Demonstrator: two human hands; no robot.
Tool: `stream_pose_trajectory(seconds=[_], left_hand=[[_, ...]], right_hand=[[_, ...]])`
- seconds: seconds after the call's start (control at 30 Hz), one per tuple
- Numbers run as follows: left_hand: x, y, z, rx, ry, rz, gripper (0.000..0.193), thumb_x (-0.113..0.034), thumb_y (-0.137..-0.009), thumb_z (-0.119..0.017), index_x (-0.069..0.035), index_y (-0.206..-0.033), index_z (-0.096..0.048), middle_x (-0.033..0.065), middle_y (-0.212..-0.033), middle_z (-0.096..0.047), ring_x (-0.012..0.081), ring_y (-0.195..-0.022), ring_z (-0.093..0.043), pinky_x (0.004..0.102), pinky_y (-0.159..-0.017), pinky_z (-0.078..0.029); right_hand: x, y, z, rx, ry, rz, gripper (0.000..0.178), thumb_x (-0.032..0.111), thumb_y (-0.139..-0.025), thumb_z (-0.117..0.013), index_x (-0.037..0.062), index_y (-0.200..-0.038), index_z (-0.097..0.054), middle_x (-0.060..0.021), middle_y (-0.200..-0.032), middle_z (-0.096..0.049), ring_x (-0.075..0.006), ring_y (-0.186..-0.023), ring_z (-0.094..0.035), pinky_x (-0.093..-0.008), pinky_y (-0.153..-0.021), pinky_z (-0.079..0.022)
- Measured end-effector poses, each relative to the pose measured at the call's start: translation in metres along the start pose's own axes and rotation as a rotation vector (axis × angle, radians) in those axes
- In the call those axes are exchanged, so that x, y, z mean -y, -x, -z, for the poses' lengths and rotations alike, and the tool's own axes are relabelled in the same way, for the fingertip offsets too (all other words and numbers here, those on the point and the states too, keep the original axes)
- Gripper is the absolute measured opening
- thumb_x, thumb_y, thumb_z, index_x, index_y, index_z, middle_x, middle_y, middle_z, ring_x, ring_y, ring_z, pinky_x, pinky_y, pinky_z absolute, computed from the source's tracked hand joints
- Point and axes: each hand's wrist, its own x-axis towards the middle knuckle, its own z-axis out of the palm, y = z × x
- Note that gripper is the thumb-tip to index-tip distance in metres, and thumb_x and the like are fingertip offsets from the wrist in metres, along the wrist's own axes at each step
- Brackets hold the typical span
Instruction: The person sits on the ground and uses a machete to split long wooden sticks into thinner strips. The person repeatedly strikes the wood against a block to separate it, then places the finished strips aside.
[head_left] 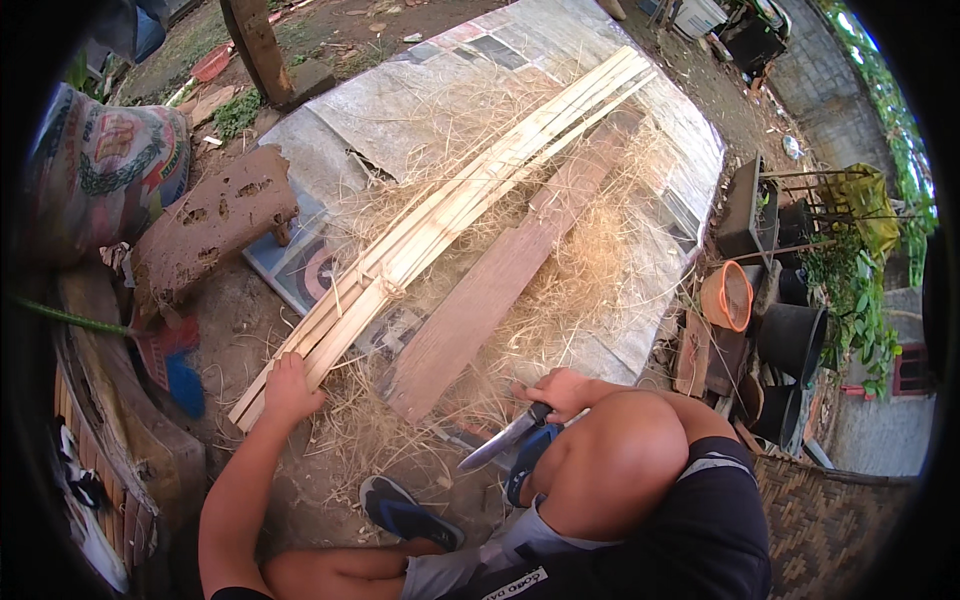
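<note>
A long bundle of pale bamboo strips (pixel 440 240) lies slantwise across a ground sheet, tied near its lower part. My left hand (pixel 291 388) is closed over the strips close to their near end. In front of my raised right knee, my right hand (pixel 566 393) grips a knife (pixel 505 440) by its dark handle, the blade slanting down and left, apart from the strips. To the right of the bundle, a brown wooden plank (pixel 490 300) lies flat, with thin curled shavings (pixel 595 265) around it.
The sheet (pixel 680 180) covers the ground ahead. On the left stand a stuffed sack (pixel 110 165) and a worn brown board (pixel 215 215). An orange basket (pixel 727 297) and black pots (pixel 792 340) line the right. A wooden post (pixel 257 50) rises at the back left.
</note>
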Motion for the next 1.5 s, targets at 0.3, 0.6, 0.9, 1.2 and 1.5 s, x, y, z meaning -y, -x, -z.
stream_pose_trajectory(seconds=[0.3, 0.6, 0.9, 1.2, 1.5], left_hand=[[0.0, 0.005, 0.074, 0.112, 0.158, 0.017, 0.078, -0.036, -0.065, -0.081, 0.0, -0.127, -0.048, 0.0278, -0.125, -0.062, 0.0422, -0.114, -0.065, 0.0476, -0.096, -0.053], [0.005, 0.007, 0.109, 0.09, 0.142, -0.022, 0.077, -0.045, -0.064, -0.076, -0.001, -0.122, -0.053, 0.0297, -0.108, -0.069, 0.0441, -0.105, -0.067, 0.0491, -0.093, -0.052], [-0.014, 0.035, 0.112, -0.042, 0.055, 0.11, 0.067, -0.039, -0.067, -0.079, -0.003, -0.118, -0.055, 0.0259, -0.107, -0.071, 0.0408, -0.103, -0.069, 0.0492, -0.091, -0.054], [-0.013, 0.05, 0.127, -0.126, 0.167, 0.077, 0.059, -0.04, -0.07, -0.078, -0.003, -0.112, -0.059, 0.0255, -0.11, -0.07, 0.0433, -0.105, -0.067, 0.0503, -0.091, -0.053], [-0.027, 0.036, 0.132, -0.046, 0.008, 0.039, 0.072, -0.049, -0.069, -0.079, -0.002, -0.121, -0.064, 0.0214, -0.118, -0.071, 0.0374, -0.11, -0.068, 0.0462, -0.095, -0.054]], right_hand=[[-0.032, 0.063, 0.021, -0.448, -0.515, -0.653, 0.035, 0.028, -0.083, -0.072, 0.0051, -0.107, -0.061, -0.0183, -0.08, -0.069, -0.0331, -0.069, -0.069, -0.0442, -0.065, -0.056], [-0.143, 0.133, 0.066, -0.963, -1.435, -1.079, 0.028, 0.025, -0.097, -0.066, 0.0064, -0.112, -0.053, -0.0068, -0.08, -0.058, -0.0183, -0.061, -0.062, -0.0363, -0.056, -0.059], [-0.098, 0.115, 0.037, -0.697, -1.443, -0.625, 0.027, 0.021, -0.098, -0.069, 0.0065, -0.116, -0.056, -0.0072, -0.093, -0.065, -0.0185, -0.081, -0.067, -0.0333, -0.075, -0.055], [-0.15, 0.188, -0.04, -0.014, -0.697, -0.966, 0.04, 0.024, -0.079, -0.075, 0.0058, -0.114, -0.069, -0.0129, -0.096, -0.072, -0.0257, -0.086, -0.069, -0.039, -0.08, -0.056], [-0.138, 0.174, 0.019, 0.291, -0.011, -0.964, 0.057, 0.044, -0.075, -0.08, 0.0039, -0.115, -0.075, -0.0182, -0.115, -0.074, -0.0364, -0.107, -0.07, -0.0468, -0.093, -0.055]])
